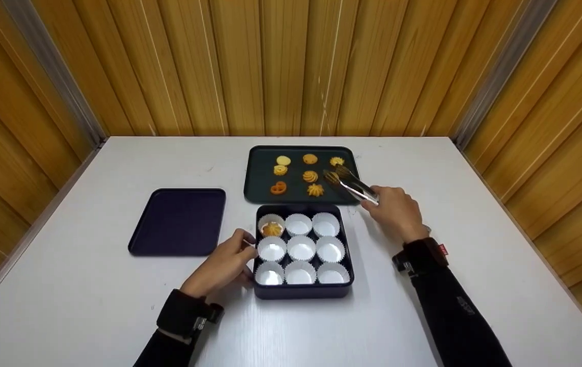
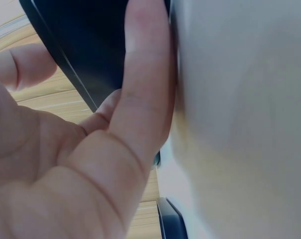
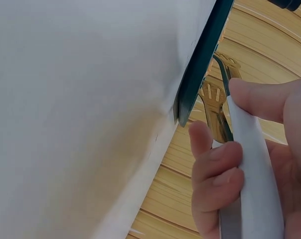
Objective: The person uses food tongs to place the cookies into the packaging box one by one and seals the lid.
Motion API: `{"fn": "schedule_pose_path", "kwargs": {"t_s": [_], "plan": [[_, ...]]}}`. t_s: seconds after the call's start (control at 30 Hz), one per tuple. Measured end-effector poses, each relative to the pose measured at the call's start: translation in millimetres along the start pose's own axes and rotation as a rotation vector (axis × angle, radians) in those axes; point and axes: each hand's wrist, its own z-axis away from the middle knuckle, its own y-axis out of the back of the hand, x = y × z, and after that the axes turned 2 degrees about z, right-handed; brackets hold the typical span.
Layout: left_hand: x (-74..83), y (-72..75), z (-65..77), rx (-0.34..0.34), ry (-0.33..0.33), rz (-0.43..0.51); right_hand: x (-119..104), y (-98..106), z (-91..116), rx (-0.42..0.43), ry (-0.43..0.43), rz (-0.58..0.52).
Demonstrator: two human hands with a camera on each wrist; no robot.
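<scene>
My right hand (image 1: 398, 211) grips metal tongs (image 1: 359, 191), thumb on one arm and fingers curled round the other. The slotted tong heads stand apart over the right of the dark green tray (image 1: 255, 188), just below a flower-shaped cookie (image 1: 336, 161). In the right wrist view, nothing shows between the tong heads (image 3: 213, 94). My left hand (image 1: 224, 262) touches the left side of a dark square box (image 1: 303, 291), its fingers spread along the wall in the left wrist view. White paper cups (image 1: 301, 248) fill the box in three rows; the back-left one holds a star-shaped cookie (image 1: 272, 229).
Several other cookies lie on the green tray, among them a swirl cookie (image 1: 310, 176), a star-shaped cookie (image 1: 315, 189) and a pretzel (image 1: 278, 188). A dark square lid (image 1: 178, 221) rests left of the box. Wood-patterned walls (image 1: 280, 66) surround the white table (image 1: 474, 214).
</scene>
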Motion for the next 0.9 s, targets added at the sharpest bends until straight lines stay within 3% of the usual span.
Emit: {"fn": "schedule_pose_path", "kwargs": {"t_s": [0.9], "plan": [[0.6, -0.4, 0.7, 0.020, -0.018, -0.027, 11.3, 10.4, 4.1, 0.009, 0.043, 0.042]]}}
